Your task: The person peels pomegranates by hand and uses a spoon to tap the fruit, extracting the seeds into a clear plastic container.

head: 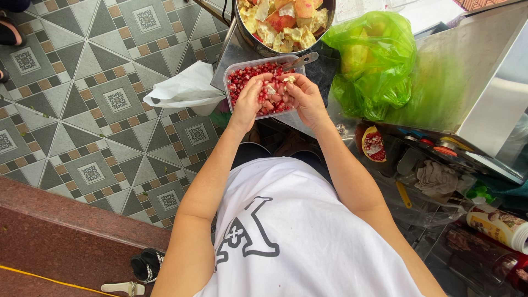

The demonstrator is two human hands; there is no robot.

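Note:
My left hand (248, 100) and my right hand (306, 97) meet over a clear plastic container (232, 68) filled with red pomegranate seeds (242, 77). Together they grip a piece of pomegranate (273, 94), pale pith showing between the fingers. A metal utensil handle (301, 60) rests on the container's far rim. Beyond it stands a metal bowl (258, 47) heaped with pomegranate peel scraps (283, 19).
A green plastic bag (374, 60) with fruit lies to the right, beside a steel machine (484, 88). A cut pomegranate half (373, 144), a rag (435, 177) and a can (503, 225) sit lower right. A white bag (184, 88) lies left, on the tiled floor (82, 110).

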